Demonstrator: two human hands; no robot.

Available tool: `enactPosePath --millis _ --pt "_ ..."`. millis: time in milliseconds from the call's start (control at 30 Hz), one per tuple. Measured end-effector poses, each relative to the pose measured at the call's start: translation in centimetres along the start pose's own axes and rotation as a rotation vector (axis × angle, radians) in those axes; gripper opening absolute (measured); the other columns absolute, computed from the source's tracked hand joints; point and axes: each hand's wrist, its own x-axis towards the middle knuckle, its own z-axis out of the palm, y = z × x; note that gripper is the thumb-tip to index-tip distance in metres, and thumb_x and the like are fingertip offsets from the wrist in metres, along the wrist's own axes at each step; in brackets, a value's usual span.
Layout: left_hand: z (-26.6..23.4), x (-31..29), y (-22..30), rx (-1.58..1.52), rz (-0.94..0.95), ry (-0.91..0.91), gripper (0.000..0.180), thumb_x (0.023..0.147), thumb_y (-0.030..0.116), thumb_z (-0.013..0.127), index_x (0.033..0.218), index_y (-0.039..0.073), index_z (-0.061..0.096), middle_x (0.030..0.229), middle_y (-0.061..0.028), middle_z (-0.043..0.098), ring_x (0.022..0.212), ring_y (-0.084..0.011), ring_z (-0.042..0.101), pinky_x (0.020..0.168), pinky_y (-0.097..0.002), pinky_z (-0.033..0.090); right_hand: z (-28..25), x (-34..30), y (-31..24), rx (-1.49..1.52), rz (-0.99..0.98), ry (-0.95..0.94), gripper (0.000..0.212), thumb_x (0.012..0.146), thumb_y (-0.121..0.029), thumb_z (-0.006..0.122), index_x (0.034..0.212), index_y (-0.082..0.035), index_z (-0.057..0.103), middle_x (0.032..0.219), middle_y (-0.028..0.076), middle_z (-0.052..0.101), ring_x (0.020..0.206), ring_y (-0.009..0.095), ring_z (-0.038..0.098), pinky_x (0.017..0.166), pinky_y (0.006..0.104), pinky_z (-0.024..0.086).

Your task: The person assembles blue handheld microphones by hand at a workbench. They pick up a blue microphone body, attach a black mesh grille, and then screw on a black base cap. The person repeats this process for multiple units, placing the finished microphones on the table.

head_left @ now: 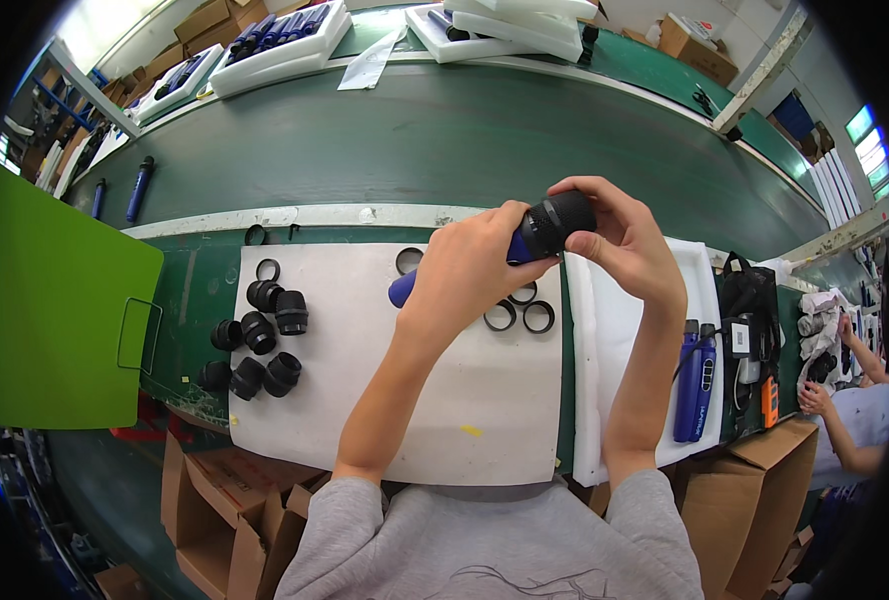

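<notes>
Pale lettering runs down a blue microphone in the white foam tray at my right. Up front, both hands are on one handheld microphone: my left hand wraps its blue body, while my right thumb and fingers pinch the black, rounded grille. It's tilted, grille up to the right, over the white sheet. Black rings sit below; grille caps cluster left. Between caps and tray, broad sheet covers the green worktop.
</notes>
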Motion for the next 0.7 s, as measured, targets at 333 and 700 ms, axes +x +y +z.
enactPosePath --millis 333,700 --pt "0.0 0.0 -0.3 0.093 -0.047 0.067 0.044 0.076 0.033 0.086 0.102 0.005 0.066 0.084 -0.013 0.072 0.074 -0.0324 0.07 0.066 -0.0397 0.054 1.3 0.5 0.6 -0.037 0.024 0.071 0.039 0.09 -0.019 0.077 0.118 0.001 0.06 0.094 0.009 0.068 0.084 0.015 0.067 0.079 0.0305 0.057" --pt "-0.5 0.0 -0.2 0.107 -0.046 0.001 0.044 0.077 0.035 0.085 0.103 0.005 0.066 0.083 -0.012 0.072 0.073 -0.0318 0.07 0.064 -0.0394 0.053 1.0 0.7 1.2 0.038 0.011 0.039 0.038 0.09 -0.02 0.077 0.118 0.001 0.061 0.093 0.008 0.068 0.083 0.014 0.066 0.079 0.0307 0.057"
